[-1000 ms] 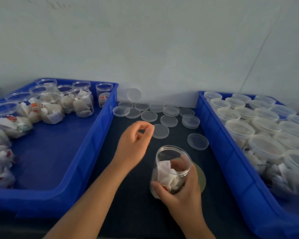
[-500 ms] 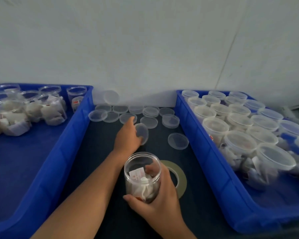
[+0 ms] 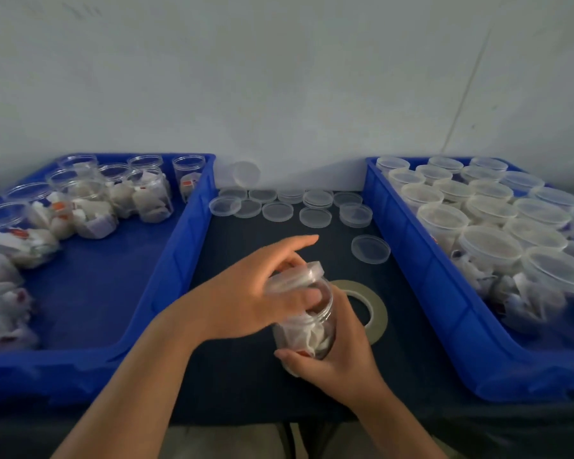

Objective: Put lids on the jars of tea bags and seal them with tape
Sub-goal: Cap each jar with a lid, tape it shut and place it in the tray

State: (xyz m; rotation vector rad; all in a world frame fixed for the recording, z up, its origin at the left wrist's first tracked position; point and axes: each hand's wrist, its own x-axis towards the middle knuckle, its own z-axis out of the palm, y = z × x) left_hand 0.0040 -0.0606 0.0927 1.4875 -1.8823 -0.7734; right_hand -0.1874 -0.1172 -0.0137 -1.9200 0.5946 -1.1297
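At lower centre of the frame, a person's right hand (image 3: 340, 359) wraps its fingers around a clear jar of tea bags (image 3: 307, 331) standing on the dark desk (image 3: 246, 376). The left hand (image 3: 246, 293) holds a clear lid (image 3: 299, 276) tilted over the jar's mouth, index finger extended. A roll of tape (image 3: 376, 308) lies just behind, loose lids (image 3: 277, 212) farther up.

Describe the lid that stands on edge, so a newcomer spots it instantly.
Find the dark mat between the left blue crate and the right blue crate. At its far end, clear lids lie flat. Behind them, near the left crate's corner, one lid leans against the white wall, unlike its flat neighbours.
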